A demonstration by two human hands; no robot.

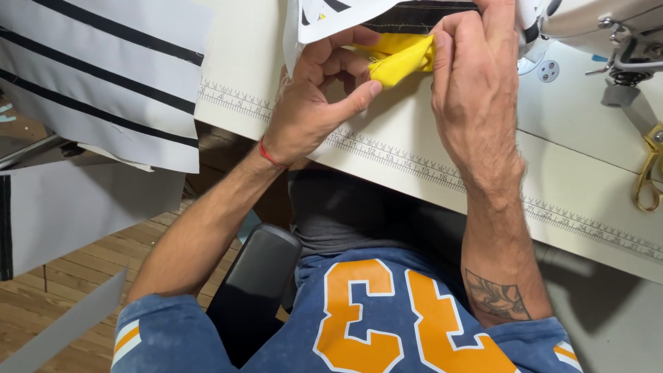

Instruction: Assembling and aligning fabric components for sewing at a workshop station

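Note:
A small piece of yellow fabric [397,56] sits pinched between both my hands over the white sewing table [483,166]. My left hand [311,103] grips its left end with thumb and fingers. My right hand [473,97] holds its right end from above. Just beyond the yellow piece lies white fabric with black stripes [345,12], joined to it along a dark seam. A red string circles my left wrist.
A sewing machine [608,34] stands at the top right with gold scissors [649,173] hanging by it. A measuring tape strip [566,211] runs along the table's front edge. More striped white fabric [103,83] drapes at the left, over a wooden floor.

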